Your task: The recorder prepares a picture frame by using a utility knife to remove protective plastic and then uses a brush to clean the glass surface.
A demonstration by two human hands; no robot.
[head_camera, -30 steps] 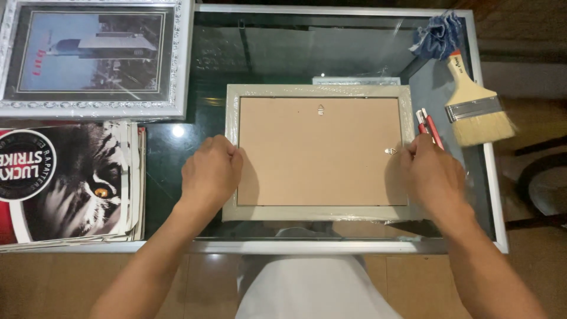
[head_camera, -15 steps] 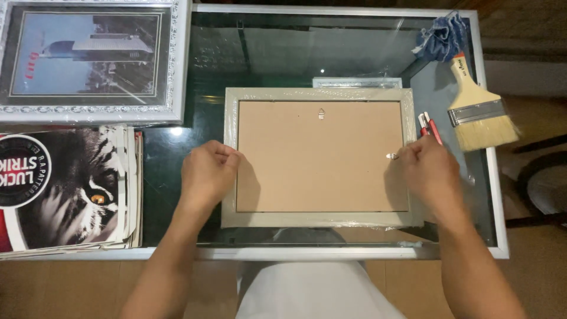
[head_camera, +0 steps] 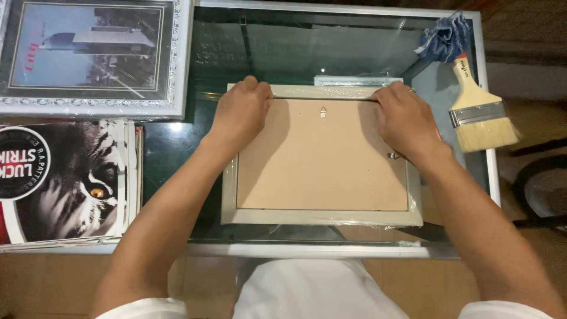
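Observation:
A pale picture frame (head_camera: 322,217) lies face down on the glass table (head_camera: 331,50), its brown backing board up, with a small hanger near the top edge. My left hand (head_camera: 239,112) rests on the frame's far left corner, fingers curled over the top edge. At the far right corner, my right hand (head_camera: 404,121) grips the same edge. Both forearms stretch across the frame's sides. A clear plastic wrap shows along the frame's near edge.
A silver-framed picture of a building (head_camera: 88,56) lies at the far left. Below it sits a stack of posters with a tiger print (head_camera: 65,180). A wide paintbrush (head_camera: 478,112) and a blue cloth (head_camera: 443,35) lie at the right. A dark round object (head_camera: 540,186) stands beyond the table's right edge.
Both hands have moved from the frame's side edges up to its far corners. The frame has stayed in place.

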